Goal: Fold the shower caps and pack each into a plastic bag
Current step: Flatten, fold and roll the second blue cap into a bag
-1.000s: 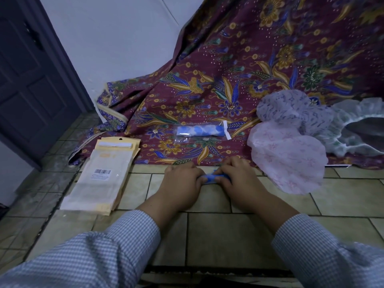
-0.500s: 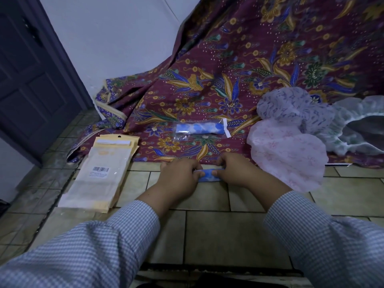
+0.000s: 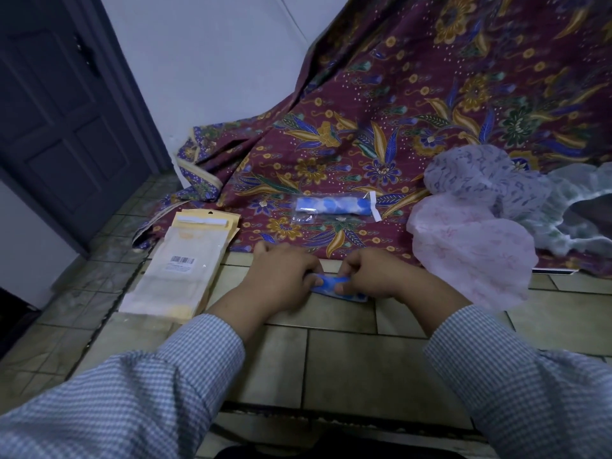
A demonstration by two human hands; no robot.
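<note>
1. Both hands have drawn closer together since the earlier frame, squeezing the blue cap [image 3: 334, 286] into a tighter roll.
2. Left hand [image 3: 281, 279] and right hand [image 3: 371, 276] pinch it with curled fingers, low over the floor tiles [image 3: 341, 359].
3. Folding looks nearly finished; next, I judge, a bag from the stack of bags [image 3: 185, 263] to the left is needed.
4. One packed cap [image 3: 332, 207] lies beyond on the patterned cloth [image 3: 414, 111]; loose caps [image 3: 470, 246] wait to the right.

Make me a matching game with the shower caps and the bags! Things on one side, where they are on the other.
Things:
1. blue shower cap
2. packed shower cap
3. pink shower cap
4. stack of plastic bags

Places:
A. on the flowered cloth, already in a bag
B. on the tiles, at the left
C. gripped by both hands
D. at the right, half on the cloth

Pairs: 1-C, 2-A, 3-D, 4-B
</note>
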